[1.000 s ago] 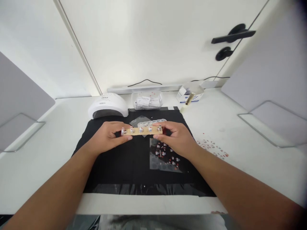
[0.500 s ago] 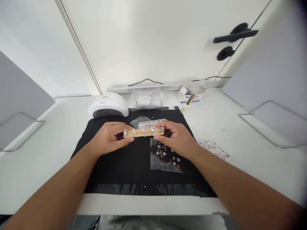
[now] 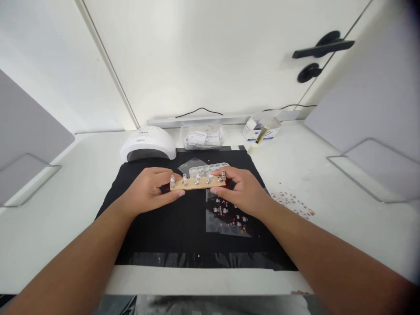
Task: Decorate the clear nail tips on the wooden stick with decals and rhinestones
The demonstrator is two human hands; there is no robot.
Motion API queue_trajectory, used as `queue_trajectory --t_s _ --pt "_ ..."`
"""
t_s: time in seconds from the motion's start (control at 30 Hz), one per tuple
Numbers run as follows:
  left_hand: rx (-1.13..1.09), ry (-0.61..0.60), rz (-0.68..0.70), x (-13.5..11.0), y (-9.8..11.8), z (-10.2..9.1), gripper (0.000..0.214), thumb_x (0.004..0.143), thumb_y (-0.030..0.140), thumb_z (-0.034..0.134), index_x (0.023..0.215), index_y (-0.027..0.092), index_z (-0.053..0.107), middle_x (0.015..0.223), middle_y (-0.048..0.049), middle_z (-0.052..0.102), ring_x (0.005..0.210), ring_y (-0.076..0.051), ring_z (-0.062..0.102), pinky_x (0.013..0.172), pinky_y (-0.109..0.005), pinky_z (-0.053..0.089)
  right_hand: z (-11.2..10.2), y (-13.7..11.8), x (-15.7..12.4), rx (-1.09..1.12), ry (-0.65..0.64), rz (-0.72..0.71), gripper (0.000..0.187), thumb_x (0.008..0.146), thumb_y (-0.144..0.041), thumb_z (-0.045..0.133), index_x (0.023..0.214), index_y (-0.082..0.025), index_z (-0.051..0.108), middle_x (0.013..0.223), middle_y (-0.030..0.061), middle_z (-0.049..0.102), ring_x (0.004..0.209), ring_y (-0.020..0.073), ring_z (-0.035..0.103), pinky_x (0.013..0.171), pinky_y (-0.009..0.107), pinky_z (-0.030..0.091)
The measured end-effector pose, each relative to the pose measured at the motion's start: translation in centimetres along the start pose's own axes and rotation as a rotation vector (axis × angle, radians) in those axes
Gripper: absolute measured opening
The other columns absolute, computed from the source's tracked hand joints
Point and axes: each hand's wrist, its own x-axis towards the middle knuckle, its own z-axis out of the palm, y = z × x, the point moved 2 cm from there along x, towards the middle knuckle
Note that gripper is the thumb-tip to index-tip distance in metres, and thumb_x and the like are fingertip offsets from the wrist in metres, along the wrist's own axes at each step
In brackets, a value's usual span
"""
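Black mat (image 3: 157, 236) nearest; clear sticker sheet (image 3: 228, 216) flat on it, just below right hand (image 3: 244, 190). Wooden strip (image 3: 197, 184) held above mat, long axis left to right, right end slightly higher, row of small nail tips on top. Left hand (image 3: 149, 192) pinches left end, right hand pinches right end; neither nearer. Beyond: clear tray (image 3: 210, 167), white nail lamp (image 3: 147, 144).

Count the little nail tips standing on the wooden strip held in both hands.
5. The nail tips stand in one row along the wooden strip: one by the left hand, three across the middle, one by the right hand. The hands might hide another.
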Motion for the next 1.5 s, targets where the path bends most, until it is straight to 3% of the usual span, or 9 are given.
queue_trajectory --t_s 0.63,1.2,1.5 --pt "0.006 0.026 0.04 0.13 0.43 -0.04 0.013 0.089 0.028 0.064 0.086 0.016 0.063 0.068 -0.0002 0.063 0.06 -0.011 0.058 0.054 -0.022 0.044 0.11 -0.08 -0.07 0.016 -0.011 0.021 0.022 0.074 -0.032 0.068 0.091 -0.019 0.07 0.075 0.0017 0.071 0.067 0.0182 0.063 0.063 0.029 0.049" --pt "0.003 0.011 -0.018 -0.03 0.23 0.11 0.013 0.088 0.029 0.066 0.086 0.016 0.063 0.076 -0.0014 0.068 0.061 -0.011 0.06 0.055 -0.021 0.046 0.06 -0.29 -0.08 -0.03 0.022 -0.022 0.018 0.074 -0.028 0.069 0.09 -0.022 0.071 0.072 -0.0006 0.07 0.064 0.0167 0.062 0.062 0.028 0.049" --pt "-0.14 -0.01 -0.134 -0.3 -0.44 0.08 0.031 0.088 0.033 0.065 0.113 0.015 0.064 0.096 -0.008 0.071 0.071 -0.015 0.065 0.064 -0.025 0.052 -0.06 -0.03 -0.28 -0.045 0.168 -0.051 0.022 0.073 -0.03 0.075 0.093 -0.021 0.075 0.082 0.0019 0.075 0.07 0.0185 0.067 0.064 0.029 0.052"
